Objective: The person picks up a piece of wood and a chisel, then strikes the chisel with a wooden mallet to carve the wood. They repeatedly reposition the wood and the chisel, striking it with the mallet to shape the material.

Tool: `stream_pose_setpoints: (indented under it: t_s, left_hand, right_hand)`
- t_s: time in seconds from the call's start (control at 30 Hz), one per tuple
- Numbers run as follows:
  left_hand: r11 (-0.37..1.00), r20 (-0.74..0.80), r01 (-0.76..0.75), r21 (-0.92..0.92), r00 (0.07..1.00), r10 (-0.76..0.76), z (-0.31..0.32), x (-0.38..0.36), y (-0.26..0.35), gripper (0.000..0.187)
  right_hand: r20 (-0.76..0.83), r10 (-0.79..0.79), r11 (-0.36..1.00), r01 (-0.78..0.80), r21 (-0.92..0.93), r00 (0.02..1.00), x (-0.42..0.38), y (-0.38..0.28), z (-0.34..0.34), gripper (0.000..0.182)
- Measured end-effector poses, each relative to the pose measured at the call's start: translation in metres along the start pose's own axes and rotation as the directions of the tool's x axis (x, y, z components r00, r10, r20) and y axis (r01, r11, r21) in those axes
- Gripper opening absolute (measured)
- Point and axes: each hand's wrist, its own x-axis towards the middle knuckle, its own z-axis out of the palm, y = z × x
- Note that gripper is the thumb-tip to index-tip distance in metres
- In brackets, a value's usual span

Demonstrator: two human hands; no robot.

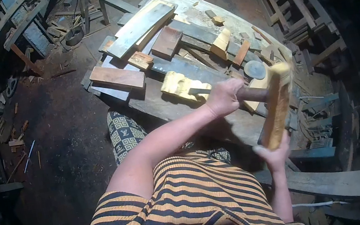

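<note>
The carved block (177,84) is lying on the near part of the bench (164,107), and a chisel (199,90) is pointing into its right end. Just right of the carved block, the left hand (225,98) is gripping the chisel, fingers closed round it where blade meets handle. Farther right and nearer the body, the right hand (276,151) is gripping the lower end of a wooden mallet (276,112), whose face is standing at the handle's butt — whether touching or just short of it, I cannot tell through the blur.

The main risk is sitting with the left hand: a blow landing off-centre could be glancing from the butt onto the knuckles. No clamp is showing on the carved block, so a hard strike could be sending it leftward, toward the brown block (118,77) on its left. The chisel is lying rather flat, so its edge could be skidding across the top or splitting off too much wood. Beyond the carved block, a dark block (167,41) and a plank (141,30) are resting loose, it seems — jolts could be shifting them.
</note>
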Motion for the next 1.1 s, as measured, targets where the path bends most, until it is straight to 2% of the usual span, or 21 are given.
stream_pose_setpoints:
  t_s: [0.07, 0.13, 0.17, 0.2, 0.27, 0.33, 0.4, 0.47, 0.63, 0.73, 0.93, 1.03, 1.1]
  left_hand:
    - [1.0, -0.001, 0.003, 0.0, 1.0, -0.003, -0.006, 0.0, -0.001, 0.022]
    - [1.0, 0.012, 0.017, 0.003, 1.0, -0.017, -0.016, -0.002, -0.007, 0.023]
    - [0.99, -0.097, -0.001, -0.142, 0.995, -0.013, -0.023, 0.0, -0.013, 0.021]
    - [0.958, -0.21, -0.038, -0.283, 0.978, -0.023, -0.034, 0.005, -0.014, 0.019]
    - [0.93, -0.342, 0.081, -0.358, 0.916, -0.211, -0.066, 0.01, -0.009, 0.015]
    - [0.861, -0.209, 0.245, -0.446, 0.907, -0.367, -0.104, 0.005, -0.035, 0.01]
    - [0.702, -0.319, 0.26, -0.663, 0.75, -0.579, -0.122, 0.006, -0.046, 0.012]
    - [0.539, -0.31, 0.1, -0.836, 0.725, -0.615, -0.137, 0.004, -0.053, 0.014]
    - [0.504, -0.373, -0.025, -0.863, 0.705, -0.604, -0.138, -0.001, -0.06, 0.021]
    - [0.458, -0.308, 0.01, -0.889, 0.727, -0.614, -0.134, -0.005, -0.068, 0.014]
    - [0.404, -0.271, 0.008, -0.915, 0.729, -0.629, -0.135, -0.006, -0.079, 0.015]
    - [0.343, -0.206, 0.044, -0.938, 0.724, -0.659, -0.138, -0.002, -0.078, 0.019]
    - [0.321, -0.177, 0.064, -0.945, 0.727, -0.664, -0.138, -0.002, -0.083, 0.019]
  right_hand:
    - [0.144, 0.148, 0.927, -0.188, 0.324, 0.978, 0.004, 0.005, -0.002, 0.068]
    - [0.114, 0.208, 0.817, -0.237, 0.526, 0.971, 0.008, 0.023, 0.002, 0.072]
    - [0.112, 0.234, 0.737, -0.251, 0.627, 0.966, 0.011, 0.012, 0.006, 0.067]
    - [0.101, 0.243, 0.735, -0.251, 0.629, 0.965, 0.013, 0.006, 0.014, 0.067]
    - [0.084, 0.296, 0.745, -0.285, 0.603, 0.952, 0.017, 0.001, 0.031, 0.062]
    - [0.327, 0.291, 0.754, -0.425, 0.501, 0.899, 0.016, 0.011, 0.049, 0.06]
    - [0.443, 0.305, 0.794, -0.483, 0.37, 0.843, 0.008, 0.024, 0.072, 0.056]
    - [0.475, 0.281, 0.732, -0.506, 0.456, 0.834, -0.002, 0.032, 0.095, 0.054]
    - [0.544, 0.325, 0.704, -0.582, 0.407, 0.774, -0.004, 0.03, 0.104, 0.052]
    - [0.557, 0.328, 0.736, -0.576, 0.355, 0.763, -0.002, 0.028, 0.101, 0.052]
    - [0.569, 0.334, 0.718, -0.594, 0.363, 0.751, -0.002, 0.035, 0.103, 0.057]
    - [0.596, 0.357, 0.724, -0.616, 0.31, 0.719, 0.001, 0.031, 0.101, 0.059]
    - [0.591, 0.397, 0.771, -0.604, 0.201, 0.703, 0.005, 0.035, 0.098, 0.061]
